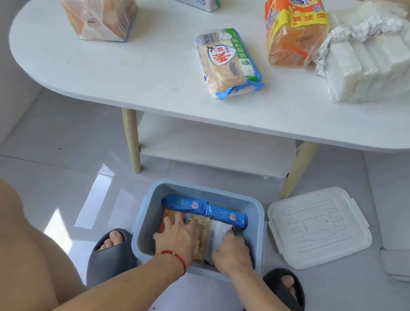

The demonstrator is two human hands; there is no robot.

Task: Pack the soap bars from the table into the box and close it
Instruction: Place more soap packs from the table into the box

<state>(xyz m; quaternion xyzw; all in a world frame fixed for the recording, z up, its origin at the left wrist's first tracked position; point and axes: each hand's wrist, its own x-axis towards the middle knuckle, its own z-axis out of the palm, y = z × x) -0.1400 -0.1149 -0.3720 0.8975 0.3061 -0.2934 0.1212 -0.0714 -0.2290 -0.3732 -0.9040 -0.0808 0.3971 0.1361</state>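
We see both hands down in the blue box (202, 193). Left hand (176, 236) lies flat on a soap bar (201, 234) — right hand (232, 250) grips it too — lid (318, 227) lies beside

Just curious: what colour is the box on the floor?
The box is pale blue, clearest in the head view.

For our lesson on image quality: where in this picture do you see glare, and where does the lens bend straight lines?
Head view: sunlight glares off the floor tiles left of the box; the wide lens bows the table edge into a curve; the upper arm at lower left looks soft and blurred.
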